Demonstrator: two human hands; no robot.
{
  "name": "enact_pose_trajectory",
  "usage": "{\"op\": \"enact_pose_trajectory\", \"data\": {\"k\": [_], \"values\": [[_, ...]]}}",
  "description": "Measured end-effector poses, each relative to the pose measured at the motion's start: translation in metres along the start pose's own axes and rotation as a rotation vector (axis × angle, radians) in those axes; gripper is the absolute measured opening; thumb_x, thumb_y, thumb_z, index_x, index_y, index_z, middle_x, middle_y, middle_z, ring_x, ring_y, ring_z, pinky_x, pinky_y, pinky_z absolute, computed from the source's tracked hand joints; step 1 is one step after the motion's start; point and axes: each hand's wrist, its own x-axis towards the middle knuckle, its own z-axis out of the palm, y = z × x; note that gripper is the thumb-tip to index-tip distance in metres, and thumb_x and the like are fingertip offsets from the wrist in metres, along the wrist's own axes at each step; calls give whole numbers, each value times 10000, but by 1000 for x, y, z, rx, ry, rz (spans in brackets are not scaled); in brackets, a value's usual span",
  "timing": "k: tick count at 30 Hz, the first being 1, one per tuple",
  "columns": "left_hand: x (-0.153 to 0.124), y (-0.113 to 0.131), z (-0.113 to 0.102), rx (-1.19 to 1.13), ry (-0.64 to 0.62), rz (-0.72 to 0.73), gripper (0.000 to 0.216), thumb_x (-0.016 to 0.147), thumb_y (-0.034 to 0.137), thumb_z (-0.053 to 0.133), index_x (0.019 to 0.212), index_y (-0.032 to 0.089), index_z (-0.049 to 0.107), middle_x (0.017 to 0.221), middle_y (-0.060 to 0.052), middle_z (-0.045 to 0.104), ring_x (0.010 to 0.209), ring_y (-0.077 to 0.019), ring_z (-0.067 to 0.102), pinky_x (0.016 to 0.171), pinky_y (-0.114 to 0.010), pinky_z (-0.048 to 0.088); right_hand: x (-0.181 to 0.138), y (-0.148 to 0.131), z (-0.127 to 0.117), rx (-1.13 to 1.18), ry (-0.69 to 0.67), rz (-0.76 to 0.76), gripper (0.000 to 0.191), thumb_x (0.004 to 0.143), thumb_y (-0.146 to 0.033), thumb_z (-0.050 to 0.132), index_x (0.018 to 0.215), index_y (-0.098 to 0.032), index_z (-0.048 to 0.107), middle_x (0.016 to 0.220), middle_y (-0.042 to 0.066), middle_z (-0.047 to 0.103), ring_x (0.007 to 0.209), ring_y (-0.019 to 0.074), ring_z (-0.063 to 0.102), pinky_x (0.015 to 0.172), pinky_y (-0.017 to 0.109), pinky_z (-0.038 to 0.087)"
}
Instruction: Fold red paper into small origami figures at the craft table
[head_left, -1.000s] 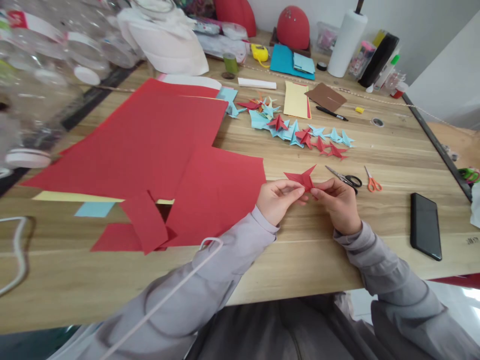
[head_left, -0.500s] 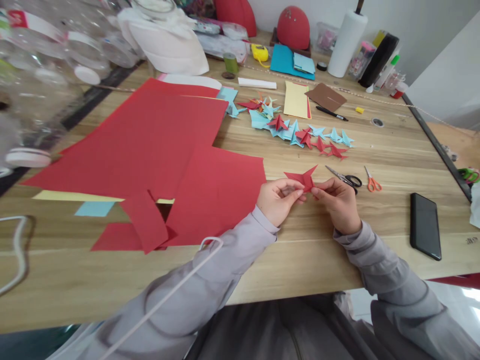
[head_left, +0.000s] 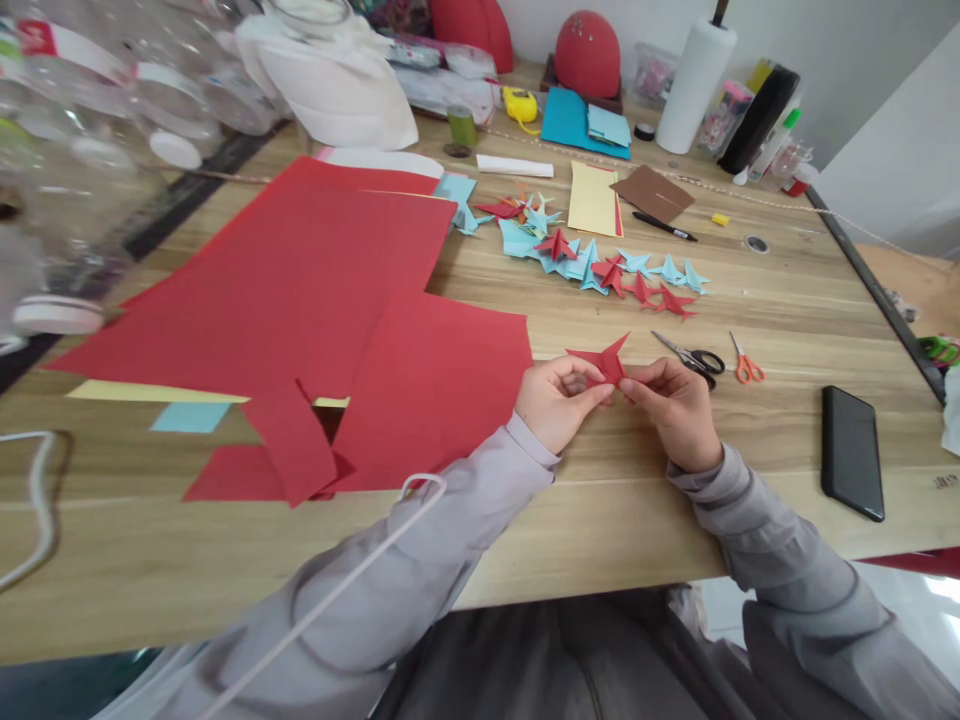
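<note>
**Pinched low, with the points left free**

We see the left hand (head_left: 553, 405) with thumb and forefinger closed on the lower part of a folded red paper (head_left: 611, 362), the other fingers curled in under it. The right hand (head_left: 681, 412) is clamped on the same piece from the other side, thumb against forefinger at the lower right corner. We judge that this double pinch steadies so small a piece while leaving its two long points, spread away from the person, unobstructed. Whether the paper touches the desk (head_left: 570, 545), we cannot tell.

Just beyond the right hand lie black-handled scissors (head_left: 684, 352) and, near them, orange-handled scissors (head_left: 744, 362), probably put there for easy reach. Farther right, a black smartphone (head_left: 853, 452) lies well apart from both hands. On the left, large red sheets (head_left: 300, 290) overlap, their right edge just beside the left hand; small red pieces (head_left: 292, 450) lie at their near edge.

Farther out, crane-like paper figures (head_left: 609, 272) in red and light blue form a loose band, perhaps set aside there to avoid crushing. Behind them we find yellow paper (head_left: 591, 198), a brown sheet (head_left: 654, 195) and, beside it, a black pen (head_left: 666, 227).
</note>
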Motion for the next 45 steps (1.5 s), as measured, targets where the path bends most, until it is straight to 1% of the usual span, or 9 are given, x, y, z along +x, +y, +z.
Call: {"op": "enact_pose_trajectory", "data": {"k": [10, 17, 20, 22, 26, 28, 32, 40, 45], "values": [[0, 1, 1, -62, -24, -51, 183, 575, 187, 771, 679, 125, 633, 553, -13, 666, 510, -149, 658, 533, -267, 572, 2, 2, -3, -9, 3, 24, 300, 577, -377, 838, 641, -192, 611, 575, -12, 655, 523, 110, 585, 521, 250, 472], [0, 1, -1, -157, -65, -103, 243, 574, 243, 786, 733, 119, 650, 626, -38, 694, 604, -192, 696, 604, -321, 592, 5, 3, -6, -7, 21, 28, 288, 578, -370, 836, 636, -201, 610, 577, -16, 652, 529, 119, 586, 526, 270, 480], [0, 2, -3, -206, -99, -120, 255, 604, 296, 770, 741, 123, 641, 639, -31, 687, 611, -187, 695, 615, -322, 587, 5, 2, -6, 13, 18, 27, 272, 585, -350, 835, 643, -202, 615, 594, -15, 665, 532, 120, 593, 536, 274, 489], [0, 1, -2, -192, -106, -108, 270, 600, 306, 776, 734, 134, 616, 630, -13, 674, 600, -170, 685, 598, -299, 578, 4, 1, -5, 18, 11, 29, 268, 591, -346, 833, 647, -200, 615, 594, -15, 668, 531, 119, 595, 539, 271, 493], [-1, -2, 1, -109, -71, -20, 340, 533, 246, 817, 680, 160, 524, 607, 12, 659, 567, -134, 655, 561, -248, 542, 0, -1, -1, 20, -23, 44, 290, 583, -361, 836, 632, -192, 605, 570, -15, 664, 521, 119, 599, 556, 270, 507], [-1, -4, 2, -83, -60, 10, 350, 532, 235, 817, 659, 164, 499, 579, 18, 644, 529, -119, 631, 560, -246, 530, -1, -2, 1, 29, -37, 53, 302, 572, -363, 842, 628, -189, 601, 556, -19, 659, 510, 116, 596, 553, 265, 507], [0, -3, 0, -66, -80, 6, 345, 544, 233, 812, 648, 165, 491, 556, 16, 635, 515, -121, 620, 565, -254, 518, -1, 0, 1, 42, -56, 73, 314, 559, -365, 851, 635, -186, 604, 560, -21, 661, 515, 113, 598, 542, 253, 500], [2, 1, -4, -174, -98, -151, 397, 453, 226, 855, 637, 152, 510, 542, 0, 660, 467, -124, 617, 528, -263, 524, 0, 2, 0, 177, -96, 173, 328, 543, -345, 865, 616, -177, 592, 563, -27, 662, 515, 95, 596, 534, 229, 487], [3, 0, -5, -232, -78, -236, 395, 456, 199, 859, 678, 144, 537, 557, -9, 670, 472, -134, 629, 495, -245, 503, 1, 0, 0, 289, -102, 265, 292, 529, -297, 873, 624, -176, 624, 579, -31, 674, 524, 82, 606, 530, 205, 488]]}}
